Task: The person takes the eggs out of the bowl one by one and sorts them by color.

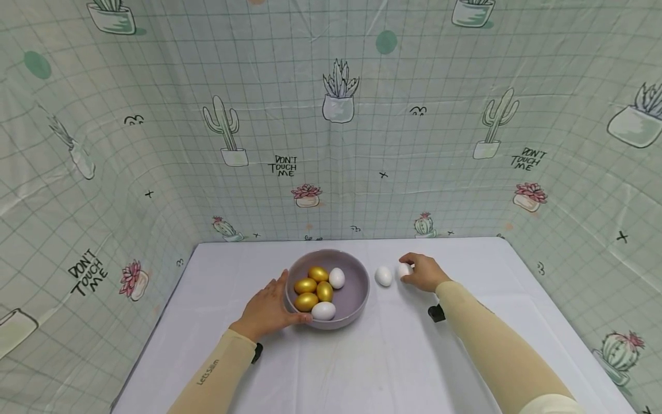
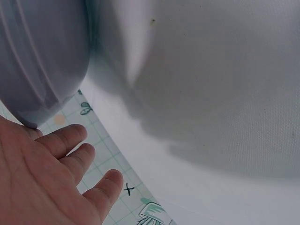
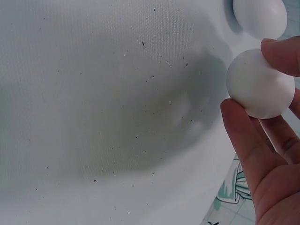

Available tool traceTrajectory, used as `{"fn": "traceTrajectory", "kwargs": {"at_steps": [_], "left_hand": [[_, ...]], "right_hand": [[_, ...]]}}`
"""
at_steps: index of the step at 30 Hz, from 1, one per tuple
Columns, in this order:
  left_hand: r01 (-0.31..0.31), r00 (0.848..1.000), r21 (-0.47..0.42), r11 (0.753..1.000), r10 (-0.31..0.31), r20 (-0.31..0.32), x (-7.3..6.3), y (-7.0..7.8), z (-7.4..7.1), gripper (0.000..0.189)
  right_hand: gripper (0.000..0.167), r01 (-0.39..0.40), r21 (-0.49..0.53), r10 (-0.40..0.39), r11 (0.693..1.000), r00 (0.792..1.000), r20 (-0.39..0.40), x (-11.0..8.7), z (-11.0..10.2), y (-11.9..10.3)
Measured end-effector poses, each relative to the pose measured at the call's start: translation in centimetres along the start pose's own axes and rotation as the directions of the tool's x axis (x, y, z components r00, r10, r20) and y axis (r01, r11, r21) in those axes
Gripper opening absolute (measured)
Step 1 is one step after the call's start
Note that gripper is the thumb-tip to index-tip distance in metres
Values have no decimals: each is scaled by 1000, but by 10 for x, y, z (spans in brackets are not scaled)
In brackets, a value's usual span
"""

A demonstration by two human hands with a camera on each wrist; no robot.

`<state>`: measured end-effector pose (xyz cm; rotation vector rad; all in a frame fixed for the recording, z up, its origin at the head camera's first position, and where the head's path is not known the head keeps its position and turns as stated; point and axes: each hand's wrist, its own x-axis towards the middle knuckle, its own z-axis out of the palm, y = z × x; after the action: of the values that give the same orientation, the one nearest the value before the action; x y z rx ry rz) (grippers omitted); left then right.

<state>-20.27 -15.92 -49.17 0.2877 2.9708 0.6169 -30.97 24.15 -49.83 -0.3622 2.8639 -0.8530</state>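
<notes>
A grey-mauve bowl (image 1: 357,299) stands on the table, with several gold eggs (image 1: 306,302) and two white eggs (image 1: 323,311) inside. My left hand (image 1: 271,307) rests against the bowl's left side, its thumb at the near rim. Spread, nearly straight fingers (image 2: 101,192) show beside the bowl's outer wall (image 2: 51,56) in the left wrist view. To the right of the bowl, my right hand (image 1: 425,273) pinches a white egg (image 3: 260,84) between thumb and fingers. Another white egg (image 1: 384,276) lies between that hand and the bowl.
A white cloth (image 1: 331,374) covers the table. Grid-patterned sheets (image 1: 331,144) with cactus drawings rise behind the table and along both sides. Dark wrist devices (image 1: 437,313) show under both sleeves.
</notes>
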Motion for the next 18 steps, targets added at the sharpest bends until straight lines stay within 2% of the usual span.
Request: {"fn": "traceTrajectory", "kwargs": {"at_steps": [8, 18], "left_hand": [[-5, 1000, -16, 1000, 5, -3, 0, 0, 1, 130], [-7, 1000, -10, 1000, 7, -8, -1, 1, 0, 130]], "right_hand": [[49, -39, -11, 39, 999, 999, 5, 4, 7, 2], [49, -32, -14, 32, 999, 999, -2, 10, 13, 6]]}}
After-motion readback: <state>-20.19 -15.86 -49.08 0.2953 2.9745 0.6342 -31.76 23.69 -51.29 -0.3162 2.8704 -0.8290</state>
